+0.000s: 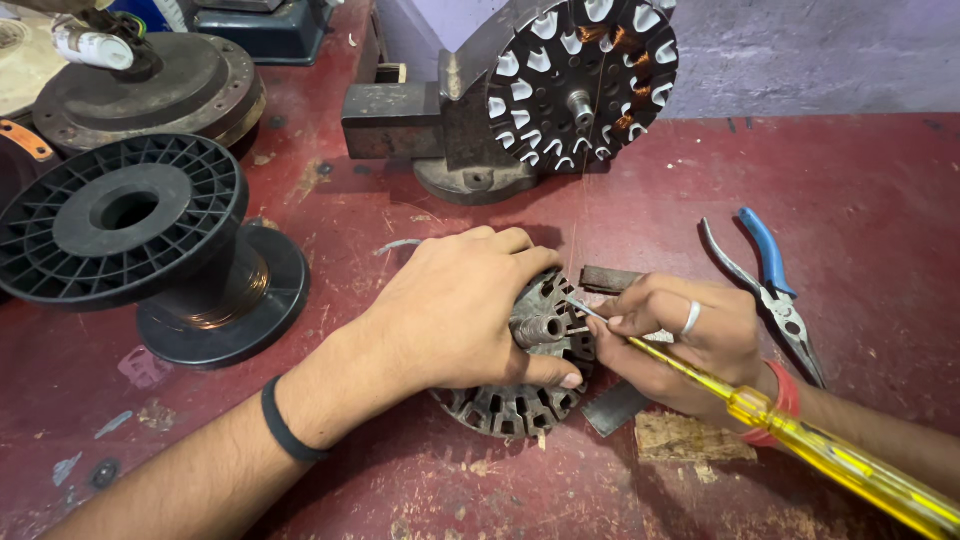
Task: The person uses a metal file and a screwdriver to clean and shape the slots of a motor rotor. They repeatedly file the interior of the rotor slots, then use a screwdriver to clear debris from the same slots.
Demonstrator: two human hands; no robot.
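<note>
A round slotted metal stator core (520, 400) lies flat on the red workbench (860, 230). My left hand (455, 310) rests on top of it and grips it, thumb along its near side, beside the central hub (540, 328). My right hand (680, 335) holds a screwdriver with a clear yellow handle (840, 455); its thin metal tip touches the core's slots near the hub. A ring sits on one right finger, a red band on that wrist, a black band on my left wrist.
Blue-handled pliers (775, 290) lie right of my hands. A second stator (585, 80), with white slot liners and some copper winding, stands on a metal fixture behind. A black plastic spool of copper wire (150, 250) stands at left. A flat metal strip (615, 408) and a wood scrap (690, 440) lie near the core.
</note>
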